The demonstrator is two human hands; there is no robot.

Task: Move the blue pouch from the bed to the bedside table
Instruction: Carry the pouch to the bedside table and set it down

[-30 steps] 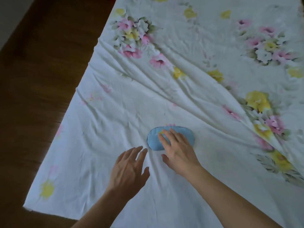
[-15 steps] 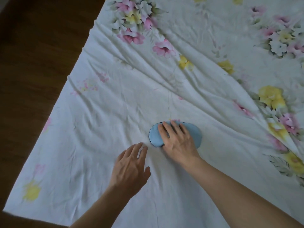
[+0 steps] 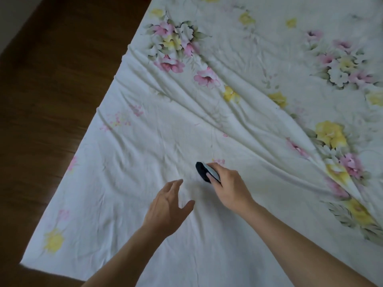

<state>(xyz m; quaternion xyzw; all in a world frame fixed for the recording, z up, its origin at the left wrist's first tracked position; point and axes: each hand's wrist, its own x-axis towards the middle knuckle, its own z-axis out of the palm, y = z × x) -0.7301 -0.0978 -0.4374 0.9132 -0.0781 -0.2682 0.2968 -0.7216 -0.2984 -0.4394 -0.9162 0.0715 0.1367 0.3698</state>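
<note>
My right hand (image 3: 229,186) grips the blue pouch (image 3: 204,171) and holds it tilted on edge just above the bed sheet (image 3: 145,141), so its dark underside and a pale strip of its top face show. Most of the pouch is hidden behind my fingers. My left hand (image 3: 167,206) hovers over the sheet to the lower left of the pouch, fingers spread, holding nothing. The bedside table is not in sight.
The white sheet with pink and yellow flower prints is wrinkled, with folds running diagonally past the pouch. Dark wooden floor (image 3: 41,100) lies along the bed's left edge, and a strip of pale wall (image 3: 12,21) shows at the top left corner.
My right hand went from lying flat on the pouch to closing around it and tipping it up off the sheet. My left hand stayed close beside it.
</note>
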